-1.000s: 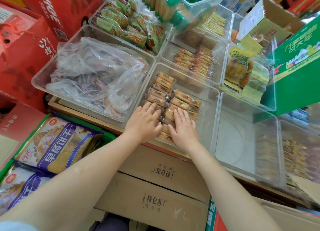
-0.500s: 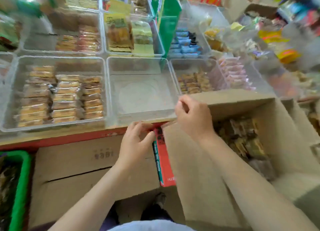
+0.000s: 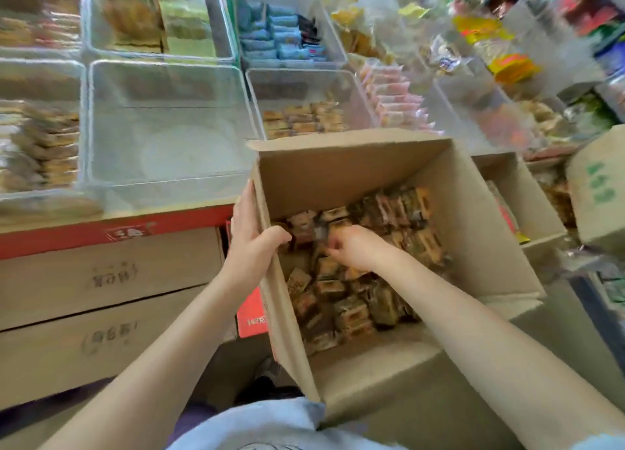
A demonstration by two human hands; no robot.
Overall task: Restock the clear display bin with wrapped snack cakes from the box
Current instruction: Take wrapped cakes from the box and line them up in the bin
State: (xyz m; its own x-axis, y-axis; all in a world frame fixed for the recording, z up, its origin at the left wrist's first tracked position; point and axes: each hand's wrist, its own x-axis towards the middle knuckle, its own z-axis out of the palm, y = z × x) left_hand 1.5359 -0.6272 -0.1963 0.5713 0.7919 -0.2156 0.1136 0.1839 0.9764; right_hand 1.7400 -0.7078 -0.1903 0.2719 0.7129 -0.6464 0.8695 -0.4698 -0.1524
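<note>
An open cardboard box point(image 3: 473, 240) stands in front of me, its bottom covered with several wrapped snack cakes point(image 3: 351, 301) in brown and tan wrappers. My left hand point(image 3: 252, 240) grips the box's left wall, thumb inside and fingers outside. My right hand point(image 3: 355, 246) is down in the box among the cakes with its fingers curled; the blur hides whether it holds one. An empty clear display bin point(image 3: 101, 125) sits on the shelf just beyond the box's left corner.
Clear bins surround the empty one: stacked tan cakes point(image 3: 40, 142) to its left, a part-filled bin point(image 3: 304, 118) to its right, blue packets point(image 3: 280, 33) behind. Brown cartons point(image 3: 101, 280) sit under the shelf. Another open carton point(image 3: 517, 192) stands to the right.
My view swung right from the cake bin to the box. My left hand took hold of the box's left wall. My right hand left the rim and went down among the cakes.
</note>
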